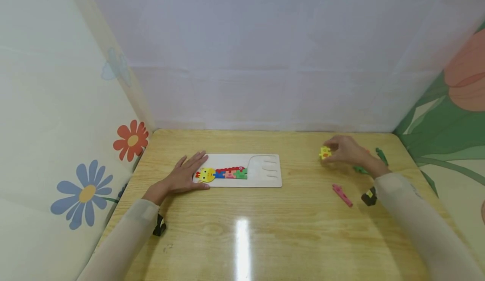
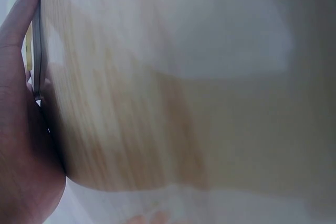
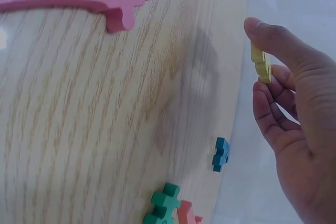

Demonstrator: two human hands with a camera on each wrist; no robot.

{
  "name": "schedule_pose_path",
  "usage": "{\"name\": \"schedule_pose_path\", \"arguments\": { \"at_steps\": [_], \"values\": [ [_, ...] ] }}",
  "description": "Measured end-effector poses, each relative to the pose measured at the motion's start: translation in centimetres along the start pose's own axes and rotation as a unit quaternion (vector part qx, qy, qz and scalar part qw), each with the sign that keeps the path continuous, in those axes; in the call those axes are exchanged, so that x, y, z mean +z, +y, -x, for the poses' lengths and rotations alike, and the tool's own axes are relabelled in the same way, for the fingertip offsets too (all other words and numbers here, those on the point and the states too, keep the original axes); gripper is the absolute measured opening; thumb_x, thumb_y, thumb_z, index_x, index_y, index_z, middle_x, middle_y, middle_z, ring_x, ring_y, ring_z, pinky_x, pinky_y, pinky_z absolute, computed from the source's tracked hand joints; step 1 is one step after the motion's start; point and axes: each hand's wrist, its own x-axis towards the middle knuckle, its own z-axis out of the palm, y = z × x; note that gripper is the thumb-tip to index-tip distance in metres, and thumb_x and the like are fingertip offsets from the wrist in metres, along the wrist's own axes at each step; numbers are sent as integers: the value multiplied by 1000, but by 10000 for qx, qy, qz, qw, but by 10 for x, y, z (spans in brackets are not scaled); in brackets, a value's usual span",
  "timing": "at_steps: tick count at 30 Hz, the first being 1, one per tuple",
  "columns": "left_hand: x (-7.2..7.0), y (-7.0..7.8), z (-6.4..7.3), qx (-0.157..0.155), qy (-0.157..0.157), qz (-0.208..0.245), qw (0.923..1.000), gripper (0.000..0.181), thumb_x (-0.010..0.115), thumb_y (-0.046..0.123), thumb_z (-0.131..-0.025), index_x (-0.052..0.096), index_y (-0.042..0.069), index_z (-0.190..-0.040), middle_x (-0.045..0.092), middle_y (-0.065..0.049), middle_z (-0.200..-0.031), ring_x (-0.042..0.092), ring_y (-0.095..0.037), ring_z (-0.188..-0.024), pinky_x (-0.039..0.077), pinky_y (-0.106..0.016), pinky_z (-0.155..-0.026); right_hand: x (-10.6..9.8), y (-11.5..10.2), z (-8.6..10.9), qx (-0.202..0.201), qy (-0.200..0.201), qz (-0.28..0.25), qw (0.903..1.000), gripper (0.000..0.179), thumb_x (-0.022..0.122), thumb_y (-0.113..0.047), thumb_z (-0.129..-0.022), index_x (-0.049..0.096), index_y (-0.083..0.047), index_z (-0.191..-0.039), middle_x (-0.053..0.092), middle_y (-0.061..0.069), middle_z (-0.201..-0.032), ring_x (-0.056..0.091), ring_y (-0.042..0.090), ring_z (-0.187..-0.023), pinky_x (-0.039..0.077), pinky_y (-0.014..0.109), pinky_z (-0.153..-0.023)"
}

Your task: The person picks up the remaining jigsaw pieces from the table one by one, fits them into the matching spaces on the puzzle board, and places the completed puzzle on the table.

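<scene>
A pale giraffe puzzle board lies on the table. Its left part holds the yellow head piece, then blue, pink and green neck pieces; the body and leg outline on the right is bare. My left hand rests spread on the board's left end, thumb along the near edge. Off to the right, my right hand pinches a yellow puzzle piece between thumb and fingers, raised over the table in the right wrist view.
A long pink puzzle piece, numbered 7, lies nearer me than the right hand. Green, salmon and blue pieces lie near the table's far side. A dark green piece sits near the right edge. White cloth hangs behind the table.
</scene>
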Motion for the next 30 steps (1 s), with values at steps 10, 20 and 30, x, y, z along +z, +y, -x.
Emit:
{"name": "schedule_pose_path", "arguments": {
  "at_steps": [10,20,30],
  "values": [
    [-1,2,1,10,18,-6,10000,115,75,67,-87,20,11,-170,13,-11,-178,11,-34,-164,-1,-65,-128,4,-5,-1,-81,53,52,9999,63,97,-27,-77,71,4,-124,72,22,-118,68,38,-107,58,57,-94],
    [-3,4,2,17,45,42,10000,114,76,66,-87,21,10,-170,14,-13,-178,12,-36,-164,0,-66,-127,4,-14,-2,-439,143,46,9989,59,97,-22,-77,71,6,-121,72,21,-113,68,37,-102,59,55,-91],
    [-3,4,1,29,33,34,10000,114,76,65,-87,20,10,-170,13,-13,-178,12,-36,-164,0,-66,-127,5,-24,-4,-558,122,1,9984,58,96,-21,-79,72,7,-122,73,22,-115,70,37,-103,59,55,-92]
  ]
}}
